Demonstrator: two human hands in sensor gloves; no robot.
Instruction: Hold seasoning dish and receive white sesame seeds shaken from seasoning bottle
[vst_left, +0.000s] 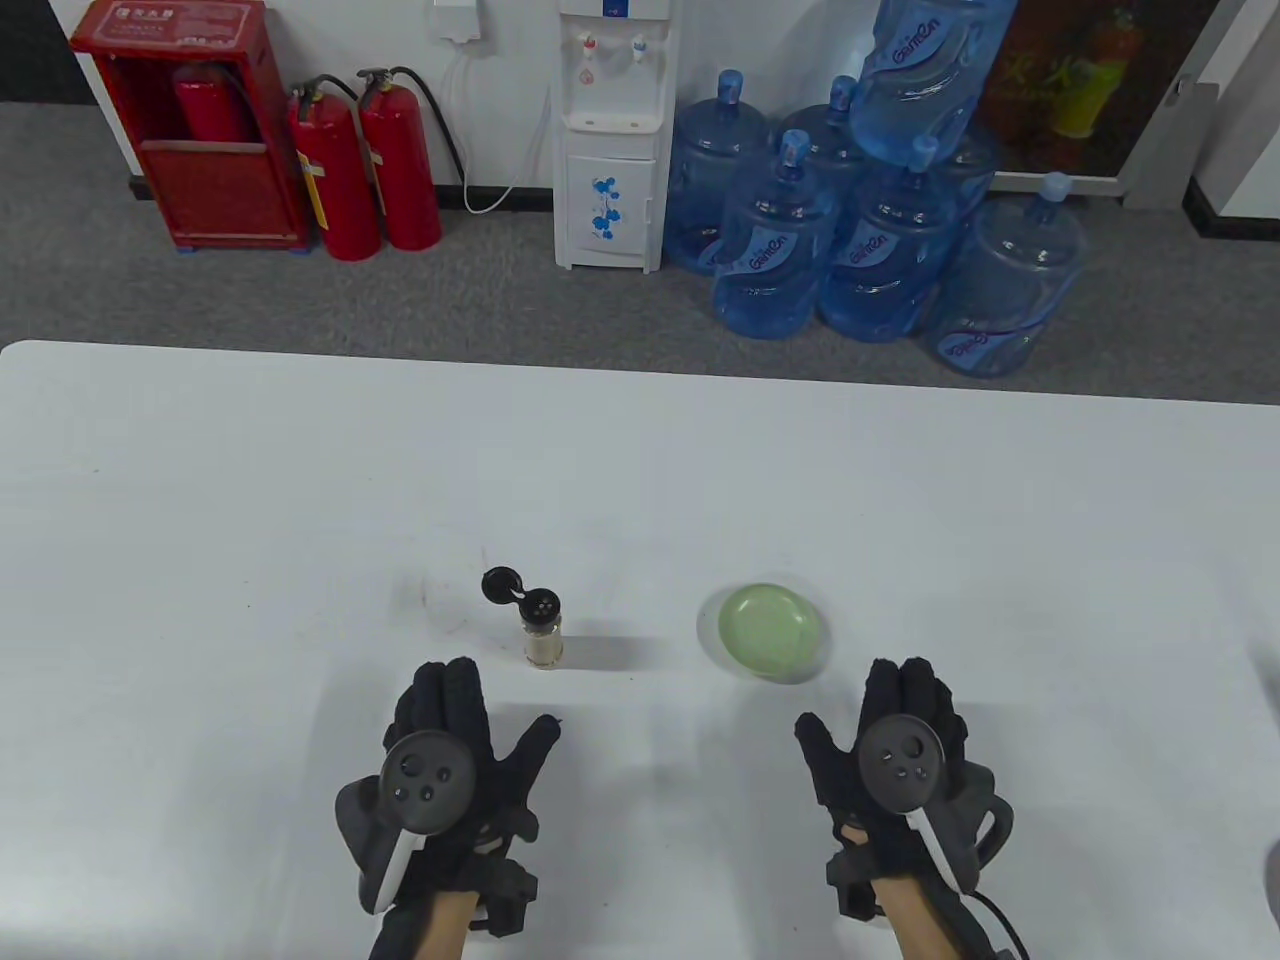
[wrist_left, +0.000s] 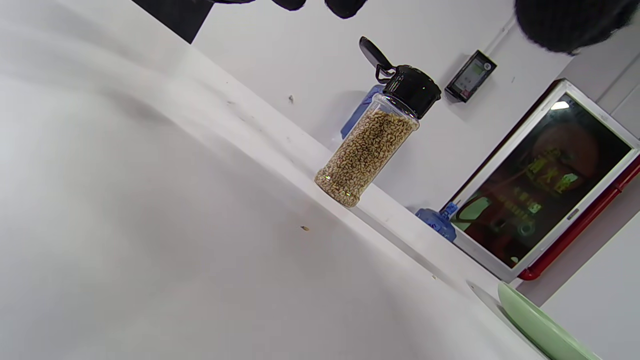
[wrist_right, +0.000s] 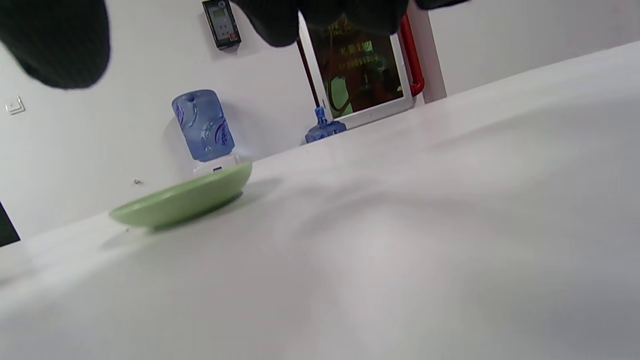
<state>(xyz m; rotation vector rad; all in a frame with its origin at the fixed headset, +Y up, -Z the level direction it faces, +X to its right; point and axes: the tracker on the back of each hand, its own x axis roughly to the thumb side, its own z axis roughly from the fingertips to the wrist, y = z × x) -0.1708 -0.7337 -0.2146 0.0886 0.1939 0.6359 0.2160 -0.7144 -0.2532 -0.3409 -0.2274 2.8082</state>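
A small clear seasoning bottle (vst_left: 544, 632) full of sesame seeds stands upright on the white table (vst_left: 250, 520), its black flip lid open. It also shows in the left wrist view (wrist_left: 372, 145). A pale green seasoning dish (vst_left: 769, 631) lies flat to its right, and shows in the right wrist view (wrist_right: 182, 200). My left hand (vst_left: 455, 730) is open and empty, just behind and left of the bottle. My right hand (vst_left: 900, 725) is open and empty, behind and right of the dish. Neither hand touches anything.
Beyond the table's far edge (vst_left: 640, 375) stand blue water jugs (vst_left: 870, 230), a white water dispenser (vst_left: 612, 140) and red fire extinguishers (vst_left: 365, 165). One loose seed (wrist_left: 304, 228) lies on the table near the bottle.
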